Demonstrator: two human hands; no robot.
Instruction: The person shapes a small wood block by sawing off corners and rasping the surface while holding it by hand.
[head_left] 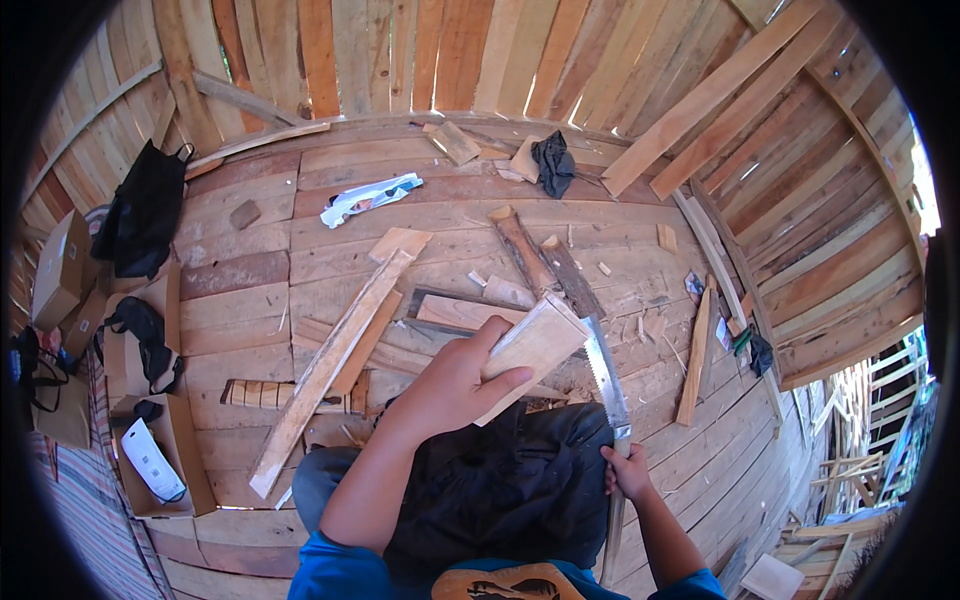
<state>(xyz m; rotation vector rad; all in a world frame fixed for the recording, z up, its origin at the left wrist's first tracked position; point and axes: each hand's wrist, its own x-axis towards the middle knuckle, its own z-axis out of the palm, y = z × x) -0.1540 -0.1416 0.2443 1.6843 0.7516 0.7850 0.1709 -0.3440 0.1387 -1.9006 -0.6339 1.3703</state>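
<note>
My left hand is closed round a short, pale wooden board, thumb on the near face and fingers behind. The board is tilted up above my lap, its far end toward the right. My right hand grips the long handle of a saw. The saw's narrow metal blade points away from me, teeth facing left, beside the board's far end. Whether blade and board touch, I cannot tell. Dark cloth covers my lap below both hands.
Long planks lie crossed at the left, over a dark-banded wooden piece. Bark-edged wood and chips lie ahead. Open cardboard boxes and a black bag stand far left. Two boards lean on the right wall.
</note>
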